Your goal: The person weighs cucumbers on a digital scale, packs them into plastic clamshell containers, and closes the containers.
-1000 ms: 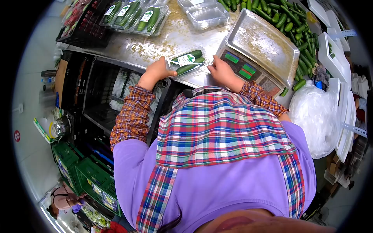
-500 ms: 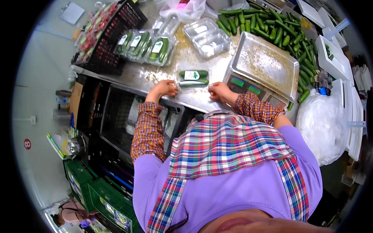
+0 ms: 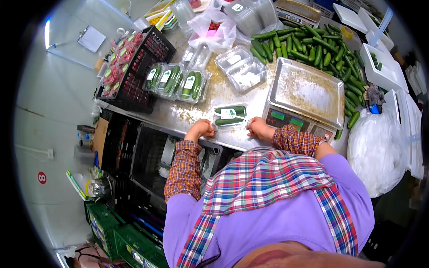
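Observation:
A clear plastic clamshell pack of cucumbers (image 3: 229, 120) with a white label lies on the metal table at the front edge. My left hand (image 3: 203, 128) has its fingers closed at the pack's left lower corner. At the right lower corner, my right hand (image 3: 259, 127) pinches the edge in the same way. Fingertip detail is small. Just right of my right hand stands a weighing scale (image 3: 308, 91) with a steel pan and green displays. Beyond the pack sits an open clamshell (image 3: 243, 73) with a white piece inside.
Several filled cucumber packs (image 3: 172, 80) stand at the left beside a black crate (image 3: 154, 56) of red packs. Loose cucumbers (image 3: 321, 49) are heaped behind the scale. A large plastic bag (image 3: 375, 152) hangs at the right. Below the table edge is a black crate (image 3: 149, 152).
My head view has tilted up, so the table and pack appear lower and more of the back shows. Both hands stay at the pack's corners.

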Demonstrator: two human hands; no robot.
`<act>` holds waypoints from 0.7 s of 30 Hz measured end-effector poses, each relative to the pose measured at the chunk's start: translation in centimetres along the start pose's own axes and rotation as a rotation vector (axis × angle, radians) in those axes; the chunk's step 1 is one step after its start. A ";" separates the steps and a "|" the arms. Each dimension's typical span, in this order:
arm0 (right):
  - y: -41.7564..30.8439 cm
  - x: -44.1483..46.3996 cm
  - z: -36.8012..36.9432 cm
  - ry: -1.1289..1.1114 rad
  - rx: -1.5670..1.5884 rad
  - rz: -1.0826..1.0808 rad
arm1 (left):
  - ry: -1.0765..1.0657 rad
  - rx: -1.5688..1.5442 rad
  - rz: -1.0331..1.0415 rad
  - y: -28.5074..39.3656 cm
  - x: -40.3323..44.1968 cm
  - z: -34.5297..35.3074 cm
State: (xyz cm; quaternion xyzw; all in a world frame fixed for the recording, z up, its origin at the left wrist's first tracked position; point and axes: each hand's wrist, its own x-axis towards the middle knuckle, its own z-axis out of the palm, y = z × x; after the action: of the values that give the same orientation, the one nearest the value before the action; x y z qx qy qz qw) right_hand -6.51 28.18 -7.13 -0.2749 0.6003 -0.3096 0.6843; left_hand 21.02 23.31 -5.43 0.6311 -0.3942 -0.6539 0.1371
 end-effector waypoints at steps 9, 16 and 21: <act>-5.7 -3.7 1.2 -0.238 0.017 -0.386 | -0.261 -0.635 0.311 3.2 -5.7 -2.2; -14.1 -5.7 3.7 -0.359 0.111 -0.522 | 0.006 -0.721 0.437 7.0 -7.7 -2.0; -12.1 -6.2 2.6 -0.329 0.072 -0.445 | 0.231 -0.827 0.458 10.0 -3.8 -5.0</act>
State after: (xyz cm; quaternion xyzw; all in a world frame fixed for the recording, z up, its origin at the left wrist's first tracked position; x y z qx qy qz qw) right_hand -5.66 24.92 6.31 -0.4221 0.3945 -0.4244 0.6972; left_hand 23.18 17.65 4.69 0.4893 -0.2124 -0.6343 0.5595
